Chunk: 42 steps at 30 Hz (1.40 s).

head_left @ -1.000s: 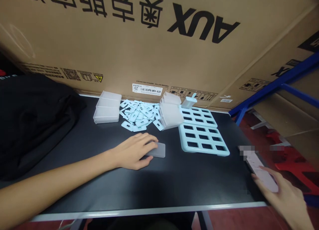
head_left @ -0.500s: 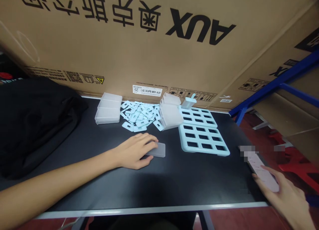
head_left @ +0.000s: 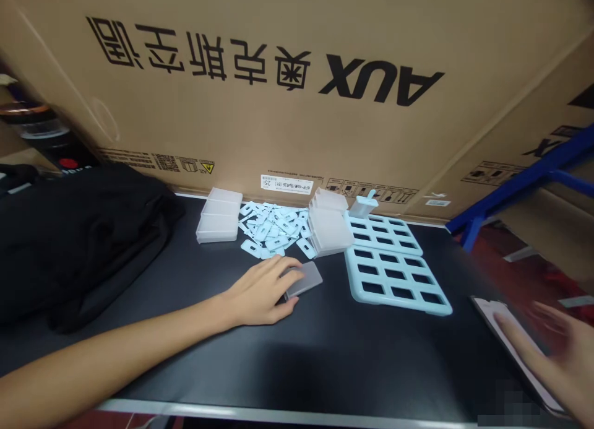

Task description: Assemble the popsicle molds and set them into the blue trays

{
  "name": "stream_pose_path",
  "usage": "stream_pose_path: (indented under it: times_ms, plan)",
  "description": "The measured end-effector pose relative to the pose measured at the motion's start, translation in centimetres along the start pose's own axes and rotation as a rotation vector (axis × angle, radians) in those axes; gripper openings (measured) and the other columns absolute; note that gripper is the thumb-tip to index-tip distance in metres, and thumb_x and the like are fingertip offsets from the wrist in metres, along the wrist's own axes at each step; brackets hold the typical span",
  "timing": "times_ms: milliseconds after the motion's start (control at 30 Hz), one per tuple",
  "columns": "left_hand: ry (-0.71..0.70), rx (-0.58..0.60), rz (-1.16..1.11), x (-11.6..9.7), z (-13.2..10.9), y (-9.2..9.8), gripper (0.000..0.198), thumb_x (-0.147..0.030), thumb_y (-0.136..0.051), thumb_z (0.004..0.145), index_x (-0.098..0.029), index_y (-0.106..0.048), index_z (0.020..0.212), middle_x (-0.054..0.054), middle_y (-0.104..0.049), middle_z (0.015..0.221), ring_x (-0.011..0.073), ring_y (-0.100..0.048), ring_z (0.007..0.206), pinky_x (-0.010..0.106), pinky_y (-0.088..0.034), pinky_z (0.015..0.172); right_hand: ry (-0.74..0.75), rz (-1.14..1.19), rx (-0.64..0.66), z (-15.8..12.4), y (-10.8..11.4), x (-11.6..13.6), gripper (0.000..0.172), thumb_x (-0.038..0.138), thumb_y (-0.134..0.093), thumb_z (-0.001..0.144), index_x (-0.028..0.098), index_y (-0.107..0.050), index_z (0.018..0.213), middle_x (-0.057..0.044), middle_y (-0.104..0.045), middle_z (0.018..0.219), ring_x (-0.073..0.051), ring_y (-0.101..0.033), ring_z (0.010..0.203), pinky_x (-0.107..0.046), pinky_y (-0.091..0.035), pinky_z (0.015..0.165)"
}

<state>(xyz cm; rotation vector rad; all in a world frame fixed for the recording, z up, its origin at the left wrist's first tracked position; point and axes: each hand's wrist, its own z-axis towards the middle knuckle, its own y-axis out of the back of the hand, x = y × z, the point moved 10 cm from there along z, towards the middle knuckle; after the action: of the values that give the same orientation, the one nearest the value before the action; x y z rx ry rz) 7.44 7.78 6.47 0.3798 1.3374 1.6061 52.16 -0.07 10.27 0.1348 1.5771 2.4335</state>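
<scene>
My left hand lies on the black table with thumb and fingers around the near end of a translucent popsicle mould cup. The cup lies flat, slightly slanted. At the right edge of the table is a phone with a pale screen. My right hand, blurred by motion, is over it, the thumb across the screen and the other fingers apart from it. Beyond my left hand is a pile of light blue slotted pieces, between stacked translucent cups on the left and more cups on the right.
Two light blue frames with rectangular holes lie right of centre. An assembled popsicle mould stands at their far left corner. A black cloth or bag covers the left side. A large cardboard box rises behind; blue metal bars stand at right.
The cup under my left hand has turned, its far end swinging away from me. My right hand has loosened from the phone, which now lies at the table edge. The camera view has shifted.
</scene>
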Motion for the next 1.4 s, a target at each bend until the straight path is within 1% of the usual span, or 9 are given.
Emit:
stream_pose_path:
  times_ms: [133, 200, 333, 567, 733, 900, 1033, 1233, 1400]
  plan:
    - [-0.070, -0.284, -0.233, -2.0, 0.7, 3.6, 0.041, -0.034, -0.068, 0.084, -0.017, -0.048, 0.115, 0.013, -0.059, 0.118, 0.0231, -0.059, 0.107, 0.038, -0.053, 0.091, 0.417, 0.373, 0.050, 0.3, 4.0, 16.2, 0.029, 0.043, -0.054, 0.092, 0.028, -0.055, 0.118, -0.009, -0.062, 0.117, -0.025, -0.063, 0.102, -0.035, -0.055, 0.071]
    - [-0.115, -0.360, -0.325, -3.2, 1.3, 4.7, 0.050, -0.037, -0.073, 0.080, -0.017, -0.046, 0.118, 0.014, -0.060, 0.117, 0.0228, -0.060, 0.108, 0.037, -0.054, 0.091, 0.654, 0.523, 0.128, -0.9, 5.6, 24.4, 0.040, 0.037, -0.057, 0.092, 0.028, -0.049, 0.131, -0.010, -0.054, 0.131, -0.024, -0.056, 0.116, -0.037, -0.051, 0.091]
    - [-0.179, -0.399, -0.367, -4.4, 2.0, 5.7, 0.063, -0.045, -0.080, 0.073, -0.017, -0.047, 0.119, 0.013, -0.060, 0.108, 0.0219, -0.062, 0.099, 0.034, -0.057, 0.080, 0.887, 0.606, 0.208, -2.4, 6.4, 32.7, 0.049, 0.026, -0.058, 0.092, 0.022, -0.043, 0.138, -0.010, -0.055, 0.129, -0.023, -0.053, 0.114, -0.038, -0.047, 0.094]
    - [-0.205, -0.429, -0.317, -2.6, -0.5, 7.4, 0.059, -0.031, -0.083, 0.068, -0.015, -0.049, 0.113, 0.012, -0.066, 0.103, 0.0220, -0.063, 0.090, 0.039, -0.050, 0.080, 0.924, 0.445, 0.244, -0.6, 2.7, 34.5, 0.030, 0.034, -0.053, 0.097, 0.016, -0.059, 0.120, -0.010, -0.063, 0.115, -0.024, -0.056, 0.103, -0.041, -0.047, 0.089]
    - [-0.370, -0.317, -0.328, -4.3, -0.4, 5.3, 0.054, -0.043, -0.081, 0.073, -0.014, -0.052, 0.107, 0.006, -0.066, 0.080, 0.0169, -0.062, 0.071, 0.033, -0.047, 0.070, 0.938, 0.120, 0.141, -0.4, -1.1, 37.7, 0.029, 0.021, -0.050, 0.094, 0.007, -0.061, 0.117, -0.016, -0.064, 0.109, -0.028, -0.057, 0.094, -0.040, -0.046, 0.076]
    - [-0.460, -0.324, -0.370, -4.9, 1.0, 3.8, 0.048, -0.048, -0.077, 0.077, -0.016, -0.050, 0.100, 0.000, -0.059, 0.067, 0.0126, -0.051, 0.059, 0.026, -0.043, 0.058, 0.932, 0.140, 0.230, -1.0, -2.1, 38.2, 0.013, 0.019, -0.051, 0.093, 0.015, -0.062, 0.089, -0.008, -0.060, 0.082, -0.025, -0.056, 0.082, -0.038, -0.043, 0.070]
    - [-0.393, -0.287, -0.523, -3.5, 2.1, 2.2, 0.050, -0.045, -0.081, 0.074, -0.019, -0.050, 0.103, 0.003, -0.067, 0.078, 0.0149, -0.058, 0.073, 0.024, -0.049, 0.066, 0.836, 0.176, 0.394, -0.9, -2.7, 36.9, 0.009, 0.016, -0.052, 0.091, 0.017, -0.059, 0.085, -0.008, -0.059, 0.088, -0.022, -0.058, 0.082, -0.031, -0.042, 0.064]
    - [-0.199, -0.024, -0.703, -1.6, 2.2, -1.5, 0.041, -0.040, -0.077, 0.079, -0.021, -0.043, 0.092, 0.008, -0.074, 0.101, 0.0164, -0.070, 0.089, 0.026, -0.052, 0.080, 0.757, 0.128, 0.531, 0.2, -3.5, 35.4, 0.015, 0.007, -0.049, 0.085, 0.014, -0.059, 0.095, -0.009, -0.063, 0.086, -0.023, -0.063, 0.076, -0.030, -0.040, 0.057]
    - [0.105, 0.009, -0.847, 1.2, 1.9, -3.0, 0.052, -0.041, -0.079, 0.077, -0.022, -0.032, 0.093, 0.006, -0.071, 0.094, 0.0148, -0.068, 0.079, 0.025, -0.050, 0.070, 0.590, 0.652, 0.468, 3.0, -0.2, 33.6, 0.026, 0.017, -0.054, 0.089, 0.018, -0.060, 0.114, -0.004, -0.067, 0.087, -0.017, -0.064, 0.074, -0.028, -0.048, 0.065]
